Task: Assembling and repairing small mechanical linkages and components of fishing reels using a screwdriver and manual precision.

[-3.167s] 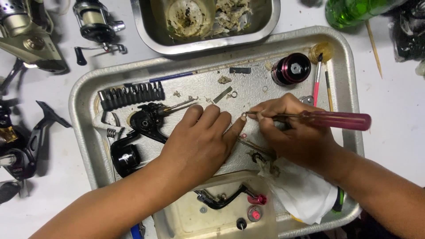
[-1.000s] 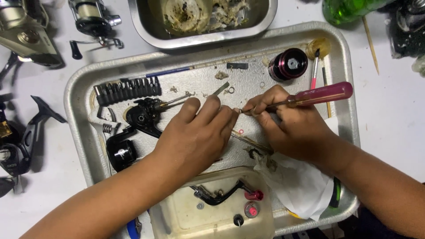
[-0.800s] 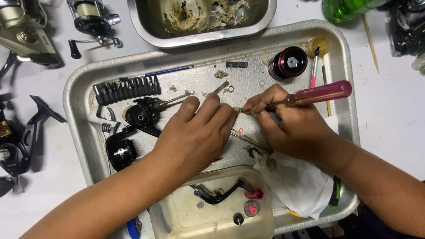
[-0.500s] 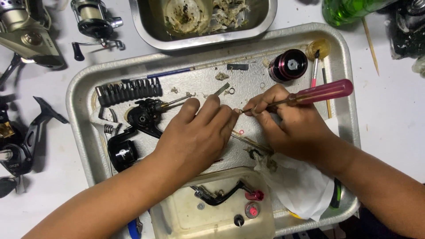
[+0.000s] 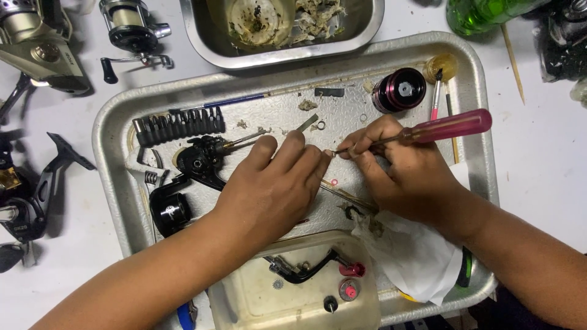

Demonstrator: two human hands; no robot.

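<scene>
My left hand (image 5: 275, 183) lies palm down over the middle of a metal tray (image 5: 116, 122), its fingertips pinched on a small part hidden beneath them. My right hand (image 5: 400, 174) grips a screwdriver with a red translucent handle (image 5: 455, 126); its thin shaft points left and its tip meets my left fingertips. A black fishing reel body (image 5: 199, 162) with a brass shaft lies just left of my left hand.
The tray also holds a rack of bits (image 5: 177, 126), a black and magenta spool (image 5: 399, 90), a crumpled white cloth (image 5: 413, 256) and a clear tub (image 5: 293, 299) with a black handle. A steel bowl (image 5: 281, 27) sits behind; reels (image 5: 43, 43) lie left; a green bottle (image 5: 483, 12) stands top right.
Both hands have kept their place over the tray. The screwdriver handle has tilted up from nearly level to slightly raised at the right since the earliest frame.
</scene>
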